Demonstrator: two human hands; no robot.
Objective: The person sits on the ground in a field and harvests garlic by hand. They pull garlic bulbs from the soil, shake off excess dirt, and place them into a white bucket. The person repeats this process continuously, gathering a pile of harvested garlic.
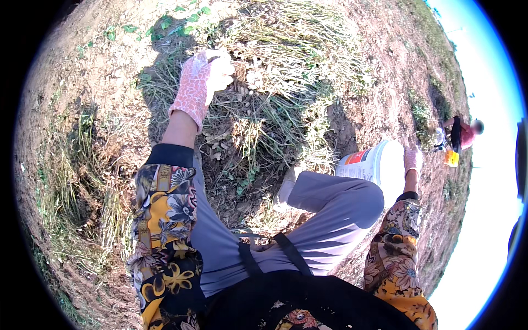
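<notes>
My left hand, in a pink-patterned glove with white fingers, is over the near edge of a heap of pulled peanut plants. Its fingers are curled; whether anything is inside them is hidden. Pale peanut pods lie among the roots and stems beside it. Off to the right, my right hand, in a matching glove, is at the rim side of a white plastic bucket bearing a printed label. I cannot tell whether it touches the bucket or holds something. The bucket's top is washed out by glare.
My bent leg is next to the bucket. More uprooted plants lie on the dry soil at left. Green leafy shoots grow at the top. Farther off at right, a person is near a yellow container.
</notes>
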